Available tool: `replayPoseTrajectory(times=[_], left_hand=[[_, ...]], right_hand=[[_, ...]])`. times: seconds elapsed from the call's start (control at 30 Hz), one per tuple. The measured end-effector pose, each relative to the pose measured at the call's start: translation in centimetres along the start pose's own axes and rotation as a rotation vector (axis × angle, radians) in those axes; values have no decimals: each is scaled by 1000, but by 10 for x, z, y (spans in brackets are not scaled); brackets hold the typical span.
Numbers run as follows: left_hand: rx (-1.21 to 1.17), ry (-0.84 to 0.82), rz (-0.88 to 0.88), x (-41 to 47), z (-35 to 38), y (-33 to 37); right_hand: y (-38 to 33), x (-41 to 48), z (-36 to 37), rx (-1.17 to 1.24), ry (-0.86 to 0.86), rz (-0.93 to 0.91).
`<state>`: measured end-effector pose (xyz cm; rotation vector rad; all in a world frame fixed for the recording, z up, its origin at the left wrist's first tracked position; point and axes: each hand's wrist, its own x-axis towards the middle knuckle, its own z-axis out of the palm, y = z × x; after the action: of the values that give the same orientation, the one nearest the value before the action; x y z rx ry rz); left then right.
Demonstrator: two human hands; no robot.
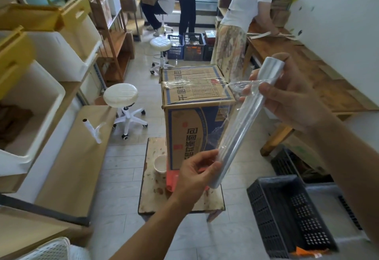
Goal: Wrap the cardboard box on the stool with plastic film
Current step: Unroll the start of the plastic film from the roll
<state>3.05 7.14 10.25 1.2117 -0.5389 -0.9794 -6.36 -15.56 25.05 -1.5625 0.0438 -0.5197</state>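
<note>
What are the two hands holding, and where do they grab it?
Both hold the long shiny roll of clear plastic film: the left hand grips its lower end, and the right hand grips it near its upper end.

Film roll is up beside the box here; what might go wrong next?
The film runs to the box as a thin bunched strand, so it may tear. The tall box stands on a small stool; a hard pull on the roll might tip it. The cup beside it may get knocked.
</note>
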Motion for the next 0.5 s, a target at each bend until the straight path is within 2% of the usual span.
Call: replayPoseTrajectory(times=[0.17, 0.23, 0.33, 0.43, 0.5], left_hand=[[-93, 125, 83, -1, 4, 6], [-107, 118, 97, -2, -2, 7], [-79, -14, 36, -3, -14, 6], [-178, -255, -140, -2, -25, 3], [-249, -343, -258, -2, -30, 3]], right_hand=[[5, 1, 9, -4, 42, -41], [5, 2, 10, 6, 49, -44], [0, 2, 8, 74, 39, -37], [-3, 4, 9, 117, 54, -23], [-2, 5, 15, 194, 34, -10]])
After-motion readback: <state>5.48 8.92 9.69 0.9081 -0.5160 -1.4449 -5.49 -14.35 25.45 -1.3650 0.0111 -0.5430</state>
